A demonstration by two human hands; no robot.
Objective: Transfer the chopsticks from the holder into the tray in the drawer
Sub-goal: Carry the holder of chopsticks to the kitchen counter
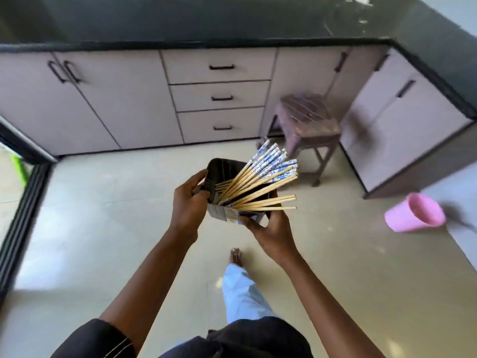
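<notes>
Chopsticks (260,177) are being judged as light, stiff and thin, and smooth enough to slip past one another. The bundle is therefore best being pinched around its bare wooden middle, several gathered at once, rather than by the blue-and-white patterned ends. They are being held in a dark, box-like holder (219,171), where they are fanning out and leaning up and to the right, past its far right edge. None of them is being touched by a finger.

The holder is being gripped on 2 sides. The left hand (188,202) is being clamped on its left wall, with fingers and thumb curled round the rim. The right hand (271,228) is being cupped under its near right corner, with fingers curled against the labelled side. The chopsticks are thus lying between and just beyond both hands, with their patterned ends pointing away from the body. Since they are sitting loosely, a spill is being judged possible if the holder is tipped further.

Farther off, across the pale floor (103,215), a stack of 3 drawers (219,96) is being shown shut, well apart from the hands, so no tray is being revealed. A stool (307,120) is standing near them on the right, below the dark countertop (232,27)
</notes>
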